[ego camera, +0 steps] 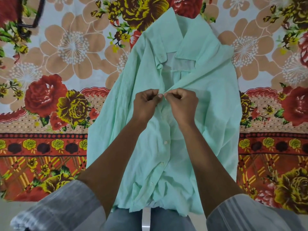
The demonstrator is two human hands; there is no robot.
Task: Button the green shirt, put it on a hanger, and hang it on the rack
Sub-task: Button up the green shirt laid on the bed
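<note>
A pale green shirt [205, 104] lies flat, collar away from me, on a flowered bedspread. Its lower front is closed by three white buttons [165, 142] down the placket; the chest and collar part lies apart. My left hand [146, 104] pinches the left edge of the placket at mid-chest. My right hand [181, 104] pinches the right edge just beside it, and the fingertips of both meet over a small button. A black hanger [35, 19] lies at the far left top, partly cut by the frame edge.
The flowered bedspread [58, 97] covers the whole surface around the shirt. Its near edge [20, 200] runs along the bottom, with my grey sleeves and trousers below it. No rack is in view.
</note>
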